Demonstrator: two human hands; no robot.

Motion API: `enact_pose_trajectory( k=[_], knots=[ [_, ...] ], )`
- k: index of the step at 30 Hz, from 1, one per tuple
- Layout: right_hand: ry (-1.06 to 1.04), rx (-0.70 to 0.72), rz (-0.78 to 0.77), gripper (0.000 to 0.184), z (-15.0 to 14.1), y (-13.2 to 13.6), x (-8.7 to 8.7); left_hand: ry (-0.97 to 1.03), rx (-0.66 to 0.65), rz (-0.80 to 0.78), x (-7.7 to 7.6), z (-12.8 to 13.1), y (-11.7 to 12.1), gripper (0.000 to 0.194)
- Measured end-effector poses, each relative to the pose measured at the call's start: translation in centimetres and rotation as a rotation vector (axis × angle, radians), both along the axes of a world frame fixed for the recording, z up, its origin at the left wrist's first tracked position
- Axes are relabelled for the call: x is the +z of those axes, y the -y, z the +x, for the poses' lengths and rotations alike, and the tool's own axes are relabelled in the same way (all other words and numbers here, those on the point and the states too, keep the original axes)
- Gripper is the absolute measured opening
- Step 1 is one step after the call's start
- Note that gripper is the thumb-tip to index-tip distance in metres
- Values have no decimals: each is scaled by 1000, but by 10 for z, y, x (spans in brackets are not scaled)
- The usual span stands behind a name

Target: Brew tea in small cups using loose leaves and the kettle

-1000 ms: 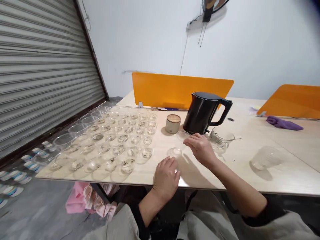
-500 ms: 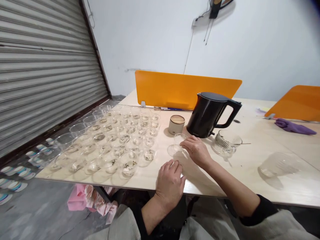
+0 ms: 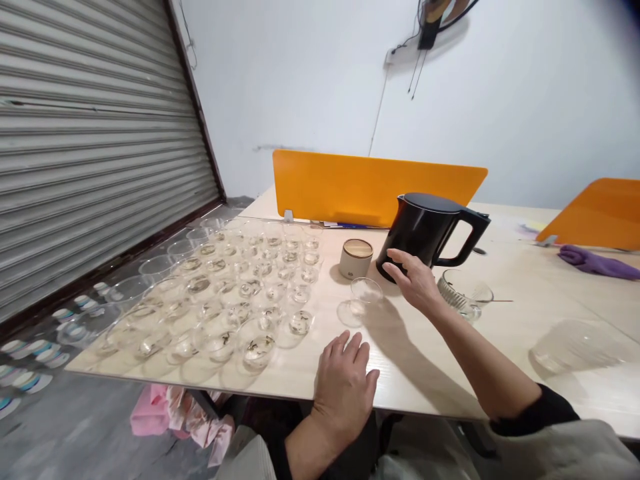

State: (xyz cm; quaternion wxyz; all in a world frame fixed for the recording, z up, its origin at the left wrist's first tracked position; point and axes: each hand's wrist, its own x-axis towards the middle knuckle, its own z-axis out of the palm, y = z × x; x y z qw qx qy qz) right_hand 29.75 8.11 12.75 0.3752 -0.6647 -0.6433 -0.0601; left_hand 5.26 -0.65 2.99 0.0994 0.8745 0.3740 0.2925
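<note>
My left hand [image 3: 345, 377] rests at the table's front edge, fingers spread and holding nothing. Raised above the table, my right hand [image 3: 414, 280] is empty with thumb and fingers apart, in front of the black kettle [image 3: 425, 227]. Just left of it a clear plastic cup [image 3: 366, 291] stands by itself. Behind that cup is a beige canister [image 3: 355, 259] with a wooden lid. To the right of my right hand sits a ribbed glass bowl [image 3: 465, 293] with a thin stick over its rim. Whether my right fingers touch the kettle, I cannot tell.
Rows of clear cups [image 3: 257, 347] with dark bits inside cover the table's left side. A clear container [image 3: 575, 347] lies at the right. Orange dividers [image 3: 375, 187] stand at the back, near a purple cloth [image 3: 597, 261]. Small white-lidded tubs [image 3: 30, 381] are on the floor.
My right hand has let go of the clear cup and moved up and right toward the kettle. The cup stays on the table. My left hand has barely moved, its fingers slightly more spread.
</note>
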Motion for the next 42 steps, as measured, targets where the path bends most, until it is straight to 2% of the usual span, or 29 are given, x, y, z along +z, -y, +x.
enact_pose_trajectory(
  k=[8, 12, 16, 23, 26, 29, 31, 42],
  knots=[
    [20, 19, -183, 76, -13, -68, 0, -19, -3, -13, 1, 2, -1, 40],
    [32, 50, -261, 88, -14, -91, -6, -18, -16, -25, 0, 1, -2, 41],
    [-18, 76, -231, 89, -10, -104, -18, -21, -21, -33, -2, 2, -2, 42],
    [-76, 110, -172, 92, -9, -106, -32, -34, -4, 5, -4, 3, -1, 42],
    [-213, 150, -118, 93, -3, -100, -32, -35, -3, 15, -4, 3, -1, 43],
    [-480, 147, -79, 77, 7, -90, -33, -36, -4, 15, -4, 3, -1, 42],
    [-580, 129, -70, 66, 13, -84, -34, -35, -6, 11, -3, 3, -1, 42],
    [-749, 109, -61, 50, 26, -79, -37, -3, -13, -18, -2, 1, -1, 42]
  ],
)
